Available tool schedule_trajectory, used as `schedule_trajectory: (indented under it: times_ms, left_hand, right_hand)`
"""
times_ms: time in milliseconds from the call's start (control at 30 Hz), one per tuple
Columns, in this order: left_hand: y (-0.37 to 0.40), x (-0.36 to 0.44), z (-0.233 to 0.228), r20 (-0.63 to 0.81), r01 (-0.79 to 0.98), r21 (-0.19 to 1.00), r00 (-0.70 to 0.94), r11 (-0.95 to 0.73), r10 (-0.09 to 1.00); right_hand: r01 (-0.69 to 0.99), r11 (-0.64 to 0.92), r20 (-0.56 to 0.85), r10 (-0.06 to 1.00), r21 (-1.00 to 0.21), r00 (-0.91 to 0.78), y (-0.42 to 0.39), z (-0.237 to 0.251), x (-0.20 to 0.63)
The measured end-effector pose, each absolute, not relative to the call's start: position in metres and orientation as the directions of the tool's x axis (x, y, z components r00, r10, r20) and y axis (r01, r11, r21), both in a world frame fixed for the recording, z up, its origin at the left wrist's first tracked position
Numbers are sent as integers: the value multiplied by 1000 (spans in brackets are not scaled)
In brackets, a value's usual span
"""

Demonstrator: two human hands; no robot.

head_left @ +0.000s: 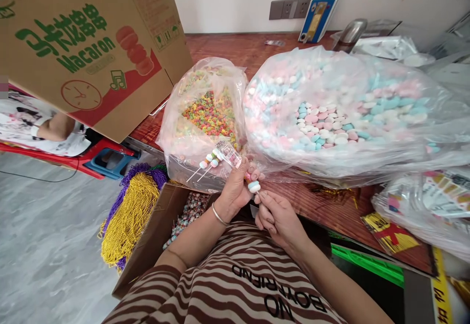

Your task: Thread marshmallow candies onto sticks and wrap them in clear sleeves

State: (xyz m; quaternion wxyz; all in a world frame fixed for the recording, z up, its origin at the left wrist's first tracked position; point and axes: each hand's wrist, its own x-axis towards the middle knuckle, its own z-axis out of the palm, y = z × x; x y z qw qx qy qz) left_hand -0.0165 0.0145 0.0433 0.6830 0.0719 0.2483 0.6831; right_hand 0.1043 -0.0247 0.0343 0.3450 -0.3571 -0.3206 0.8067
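My left hand, a bracelet on its wrist, is closed round a candy skewer with pastel blue, white and pink pieces. My right hand pinches the lower end of its thin white stick. A clear printed wrapper sticks up by my left thumb. Beside it, two more skewers with white sticks point down left; whether the left hand holds them is unclear. Behind stand an open plastic bag of small colourful candy rings and a large bag of pastel candies.
A cardboard box stands at the left of the wooden table. Below, an open carton contains many skewers, with gold and purple bead strings beside it. Packaging bags lie at right. Another person's arm shows far left.
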Motion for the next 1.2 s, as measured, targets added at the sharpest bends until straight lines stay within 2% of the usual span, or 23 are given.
schedule_trajectory:
  times_ms: [100,200,300,367,400,467,533,567,600,667,733,767,833,900,967,1067,1133,1200]
  left_hand:
    - [11,-15,38,-255,-835,524,36,170,966]
    - [14,-22,39,-208,-803,592,-61,76,976]
    - [24,-34,46,-174,-821,568,-196,-64,965]
    - [31,-38,50,-210,-829,552,-238,-86,949]
    - [34,-39,52,-237,-831,550,-257,-89,937]
    - [37,-40,55,-295,-834,544,-294,-93,909]
    - [38,-38,58,-334,-844,529,-301,-87,893]
    - [38,-36,59,-338,-852,517,-295,-85,894]
    - [37,-34,60,-331,-861,502,-278,-81,902]
    - [34,-26,60,-301,-880,472,-219,-54,928]
    - [29,-16,57,-281,-884,467,-148,0,948]
    - [25,-11,55,-276,-879,477,-119,28,954]
    - [20,-3,49,-266,-858,509,-77,72,961]
    - [16,-1,45,-254,-834,541,-43,105,966]
    - [17,-5,44,-252,-823,557,-40,111,967]
    - [27,-18,49,-256,-828,561,-144,26,956]
    - [33,-25,54,-259,-822,568,-217,-33,941]
    - [38,-29,57,-265,-824,565,-237,-49,935]
  right_hand:
    - [-381,-488,-320,847,-785,-425,-21,30,99]
    - [-338,-402,-281,892,-851,-355,-18,22,102]
    - [-164,-242,-179,928,-956,-326,-16,18,109]
    - [59,26,8,958,-998,-286,-14,17,114]
    - [195,195,140,955,-961,-263,-14,17,116]
    - [445,466,389,884,-765,-258,-13,15,120]
    - [567,583,511,805,-582,-303,-13,13,123]
    - [570,605,524,788,-556,-325,-14,12,123]
    - [539,605,510,793,-587,-335,-15,12,123]
    - [388,489,385,866,-781,-318,-18,13,120]
    - [132,170,122,943,-977,-311,-20,16,113]
    - [-9,-24,-19,945,-1000,-326,-20,18,110]
    - [-244,-317,-213,903,-917,-372,-18,22,104]
    - [-365,-431,-283,875,-825,-394,-14,23,101]
    - [-382,-452,-300,868,-806,-395,-11,23,103]
    - [-239,-355,-248,890,-904,-384,-11,19,109]
    - [-24,-112,-98,937,-993,-336,-13,15,115]
    - [233,203,134,951,-951,-278,-16,12,120]
